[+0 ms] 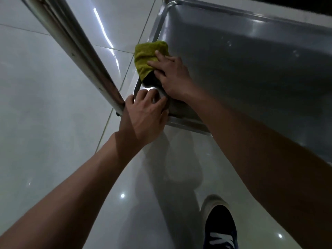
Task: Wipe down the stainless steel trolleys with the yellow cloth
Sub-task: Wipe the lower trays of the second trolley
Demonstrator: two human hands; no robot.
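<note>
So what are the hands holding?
The right hand presses the yellow cloth at its near end onto the trolley shelf; the left hand grips the shelf's corner.

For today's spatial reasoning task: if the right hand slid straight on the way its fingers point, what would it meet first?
The right hand already presses the yellow cloth; beyond it comes the trolley shelf's raised rim, probably.

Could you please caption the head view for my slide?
Right hand presses a yellow cloth on the trolley shelf.

Cloth (150,57) under my right fingers (158,59) on the trolley shelf (242,69); my left hand (143,114) just behind at the shelf's corner, upright post (75,49) left.
</note>
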